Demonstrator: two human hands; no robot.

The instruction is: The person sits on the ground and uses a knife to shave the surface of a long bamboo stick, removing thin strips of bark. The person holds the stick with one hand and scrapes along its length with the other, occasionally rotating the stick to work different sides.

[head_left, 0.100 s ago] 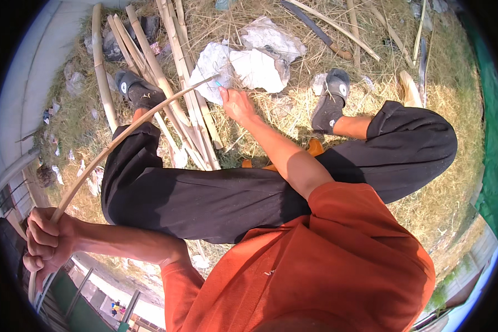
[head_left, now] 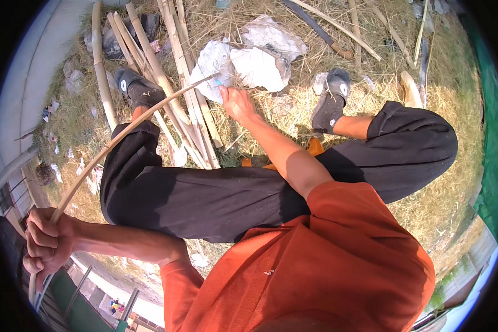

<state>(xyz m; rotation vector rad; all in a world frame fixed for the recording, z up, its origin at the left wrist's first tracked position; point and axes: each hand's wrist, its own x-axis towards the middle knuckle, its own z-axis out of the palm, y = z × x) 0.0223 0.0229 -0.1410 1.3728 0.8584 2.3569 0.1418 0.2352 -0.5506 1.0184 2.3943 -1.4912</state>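
Note:
My left hand [head_left: 48, 240] is closed around the lower end of a long, pale bamboo strip [head_left: 116, 140], out to my left. The strip slants up and right across my left leg, its thin far tip in front of the white stones [head_left: 212, 63]. My right hand [head_left: 238, 104] reaches forward, closed on a slim light-blue stick-like object [head_left: 219, 83] just beside the strip's tip. Only a short blue end shows past the fingers, so its kind is hard to tell.
Several bamboo poles [head_left: 177, 61] lie on dry grass near my left foot. A machete [head_left: 318, 30] with a wooden handle rests beyond the stones. Another blade [head_left: 424, 69] lies beside a split bamboo piece [head_left: 410, 90] at right. Orange seat parts [head_left: 314, 147] show beneath my legs.

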